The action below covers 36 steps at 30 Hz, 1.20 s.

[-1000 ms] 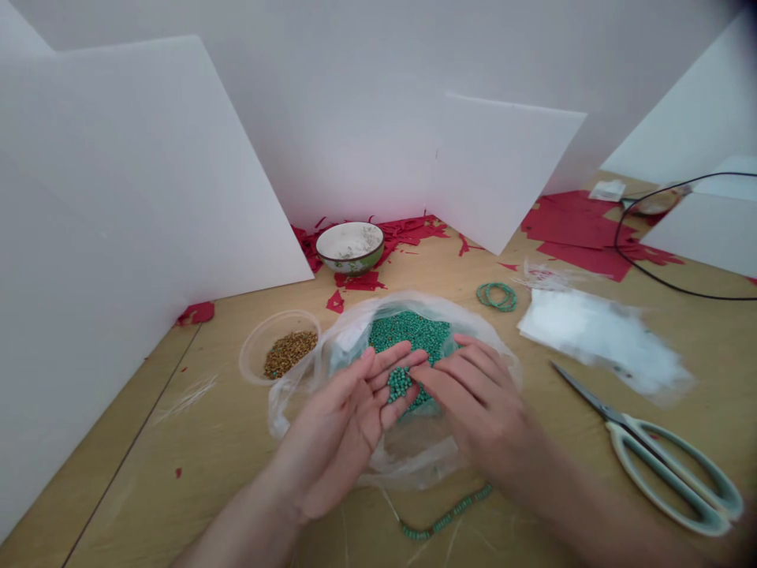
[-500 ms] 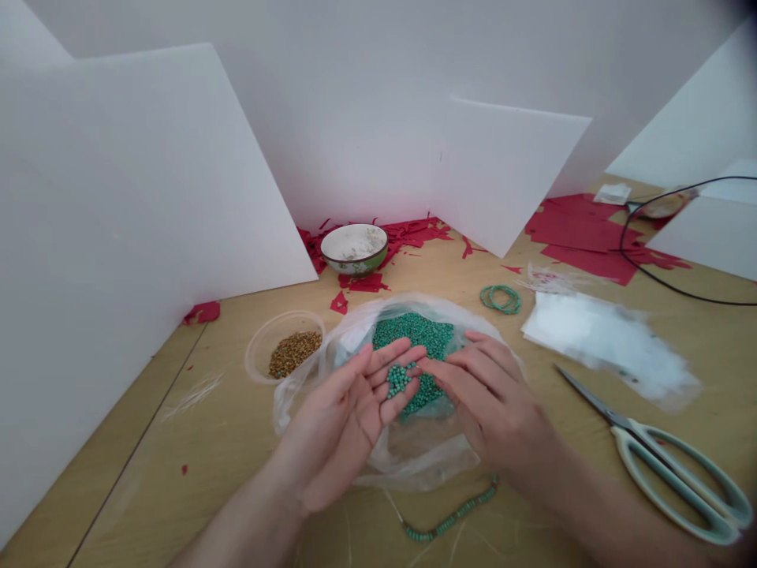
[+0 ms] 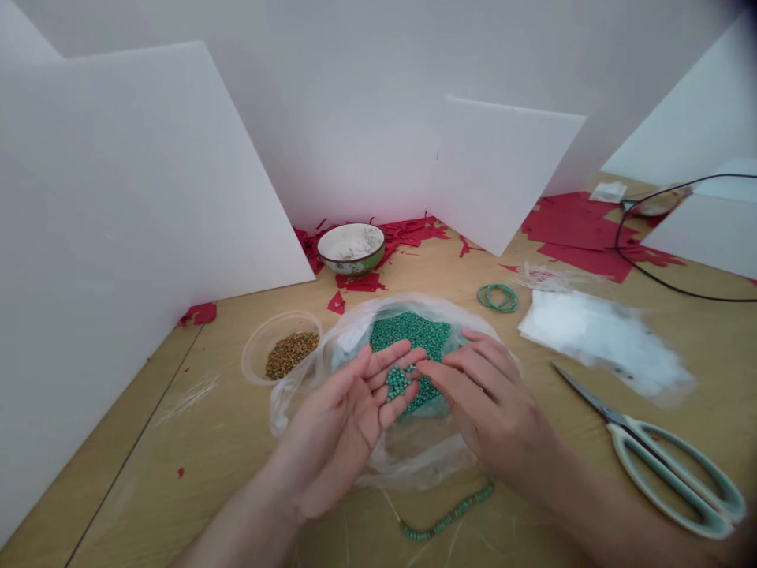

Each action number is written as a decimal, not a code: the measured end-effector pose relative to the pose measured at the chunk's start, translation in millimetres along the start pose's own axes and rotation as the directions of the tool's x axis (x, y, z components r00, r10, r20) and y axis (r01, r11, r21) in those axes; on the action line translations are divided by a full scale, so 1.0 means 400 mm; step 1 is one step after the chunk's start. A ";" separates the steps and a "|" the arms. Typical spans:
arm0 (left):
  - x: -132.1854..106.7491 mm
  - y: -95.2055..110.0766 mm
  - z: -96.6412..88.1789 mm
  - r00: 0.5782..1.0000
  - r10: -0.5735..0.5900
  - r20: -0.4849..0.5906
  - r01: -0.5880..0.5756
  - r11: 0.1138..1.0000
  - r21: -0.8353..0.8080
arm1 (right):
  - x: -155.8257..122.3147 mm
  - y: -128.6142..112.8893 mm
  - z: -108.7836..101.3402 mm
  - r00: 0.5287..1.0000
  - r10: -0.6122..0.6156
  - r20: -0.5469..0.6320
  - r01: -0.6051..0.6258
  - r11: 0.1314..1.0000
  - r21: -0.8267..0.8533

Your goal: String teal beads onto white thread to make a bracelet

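My left hand (image 3: 348,422) is palm up and cupped, with a small heap of green beads (image 3: 397,383) on its fingers. Thumb and forefinger of my right hand (image 3: 494,394) are pinched together at the edge of that heap. A fine, pale tip shows at this pinch, seemingly the end of a beading string. The string's green beaded length (image 3: 448,522) lies on the table and runs up under my right hand. Below both hands, a clear plastic bag (image 3: 408,465) lies spread around a mass of green beads (image 3: 408,327).
Left of the bag stands a clear tub (image 3: 251,351) with gold-brown beads (image 3: 291,355). Scissors (image 3: 668,465) lie at the right, near white plastic packets (image 3: 603,339) and green bead rings (image 3: 497,297). Behind are a bowl (image 3: 351,250), red scraps (image 3: 583,229) and white panels (image 3: 514,162).
The whole view has shifted slightly, so things sit a little further left. Both hands keep nearly the same pose, the right fingertips still at the bead heap.
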<state>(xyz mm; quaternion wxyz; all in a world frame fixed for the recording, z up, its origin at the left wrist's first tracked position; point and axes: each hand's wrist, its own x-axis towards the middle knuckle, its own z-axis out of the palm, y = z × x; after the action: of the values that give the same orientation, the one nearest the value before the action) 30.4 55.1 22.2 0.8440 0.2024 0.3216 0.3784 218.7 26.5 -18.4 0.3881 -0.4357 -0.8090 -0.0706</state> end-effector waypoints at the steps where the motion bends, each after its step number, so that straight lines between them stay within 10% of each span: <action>1: 0.000 0.000 0.001 1.000 0.000 -0.002 0.000 1.000 0.000 | -0.001 0.000 0.000 1.000 0.001 -0.001 -0.001 1.000 -0.001; 30: 0.010 -0.017 -0.018 0.999 -0.020 0.047 0.016 0.997 0.078 | -0.006 -0.007 0.023 0.967 0.251 0.051 -0.256 0.937 0.239; 34: 0.042 -0.020 -0.030 0.992 0.125 0.027 -0.127 0.935 0.331 | -0.006 -0.005 0.024 0.948 0.317 0.007 -0.308 0.915 0.260; 36: 0.061 -0.021 -0.036 0.960 0.270 0.082 -0.264 0.763 0.590 | -0.008 -0.003 0.025 0.938 0.345 -0.018 -0.329 0.906 0.265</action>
<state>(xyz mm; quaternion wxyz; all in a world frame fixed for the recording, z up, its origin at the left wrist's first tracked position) 37.1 70.1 -2.5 0.6739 0.4989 0.3952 0.3753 213.1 28.2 -27.1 0.4736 -0.5122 -0.7109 0.0895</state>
